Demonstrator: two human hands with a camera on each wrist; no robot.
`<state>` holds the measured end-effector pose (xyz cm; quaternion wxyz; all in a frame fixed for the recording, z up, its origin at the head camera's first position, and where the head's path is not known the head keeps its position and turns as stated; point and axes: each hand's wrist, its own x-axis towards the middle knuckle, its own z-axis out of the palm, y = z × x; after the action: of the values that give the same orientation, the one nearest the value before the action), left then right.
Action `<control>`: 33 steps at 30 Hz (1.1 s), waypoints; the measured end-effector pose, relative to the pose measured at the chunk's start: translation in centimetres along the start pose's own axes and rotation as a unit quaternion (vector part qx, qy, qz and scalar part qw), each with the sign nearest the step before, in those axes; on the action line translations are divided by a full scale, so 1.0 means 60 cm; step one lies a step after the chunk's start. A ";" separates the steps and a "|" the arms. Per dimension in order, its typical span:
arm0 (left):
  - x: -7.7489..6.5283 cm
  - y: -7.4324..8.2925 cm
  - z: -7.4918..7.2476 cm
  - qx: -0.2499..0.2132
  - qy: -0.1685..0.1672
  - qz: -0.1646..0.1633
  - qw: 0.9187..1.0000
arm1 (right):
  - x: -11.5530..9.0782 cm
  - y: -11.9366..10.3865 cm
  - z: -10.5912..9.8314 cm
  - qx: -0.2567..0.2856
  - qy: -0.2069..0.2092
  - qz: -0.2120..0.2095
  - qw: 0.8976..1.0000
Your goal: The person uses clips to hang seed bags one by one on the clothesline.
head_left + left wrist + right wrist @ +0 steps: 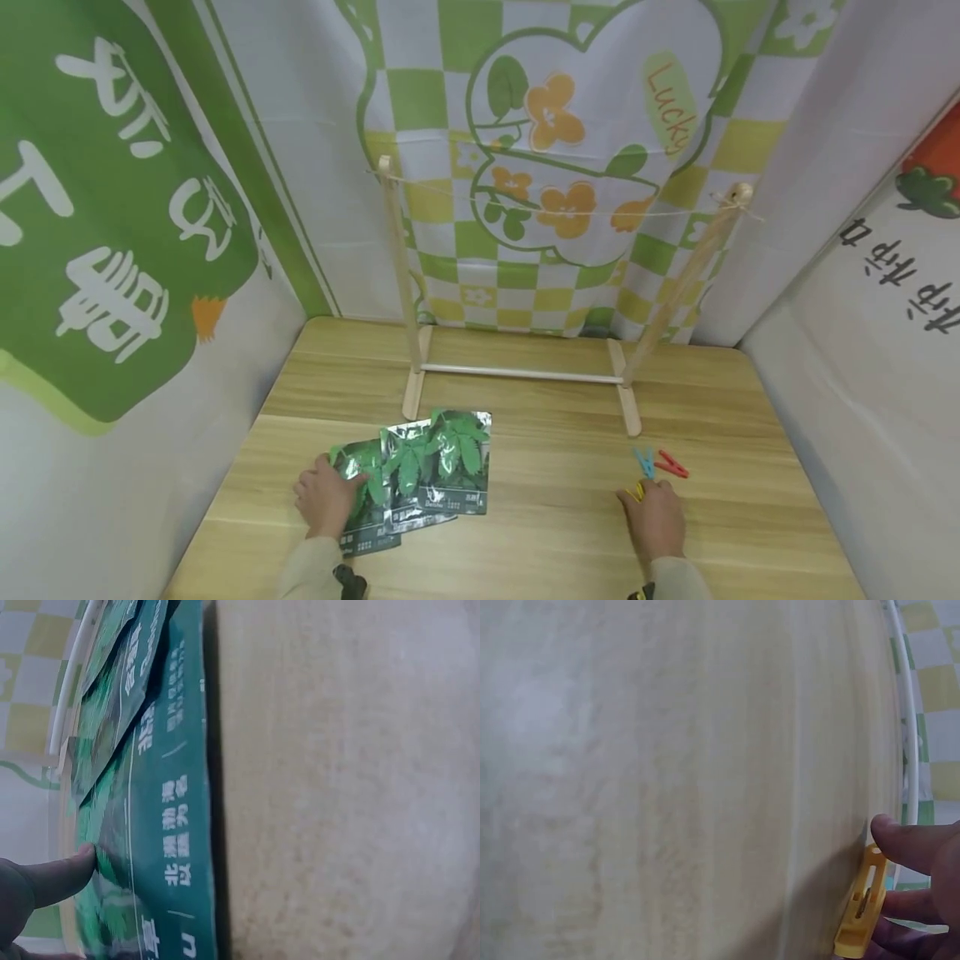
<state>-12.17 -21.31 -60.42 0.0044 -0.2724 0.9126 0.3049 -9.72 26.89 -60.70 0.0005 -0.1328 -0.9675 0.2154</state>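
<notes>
Three glossy flat packets with green leaf pictures lie overlapping on the table: a left packet (372, 539), a middle packet (408, 471) and a right packet (457, 458). My left hand (327, 498) holds the left packet by its outer edge, the thumb (64, 877) on its printed face; the other fingers are mostly hidden. On the other side, my right hand (657, 518) pinches a yellow clothespin (861, 904) between thumb and fingers, low over the wood. Just beyond this hand lie a blue clothespin (645, 462) and a red clothespin (672, 464).
Behind the packets and clothespins stands a wooden rack with a left post (401, 267), a right post (682, 283) and a white bottom rod (521, 374). A thin string (517, 205) runs between the post tops. A checkered curtain (517, 283) hangs behind the table (555, 533).
</notes>
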 end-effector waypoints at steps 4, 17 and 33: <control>0.006 0.003 -0.004 -0.035 0.006 -0.003 0.999 | 0.003 -0.001 -0.001 0.001 -0.009 0.007 1.000; 0.011 -0.022 -0.015 -0.098 0.003 0.005 0.995 | 0.000 0.000 -0.010 0.023 -0.016 -0.002 1.000; 0.022 -0.029 -0.042 -0.133 0.026 -0.021 0.991 | 0.009 -0.010 -0.024 0.028 -0.054 0.012 0.998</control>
<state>-12.00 -24.53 -59.54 -0.0497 -0.2976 0.8577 0.4163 -10.32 27.09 -59.20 -0.0505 -0.1328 -0.9579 0.2494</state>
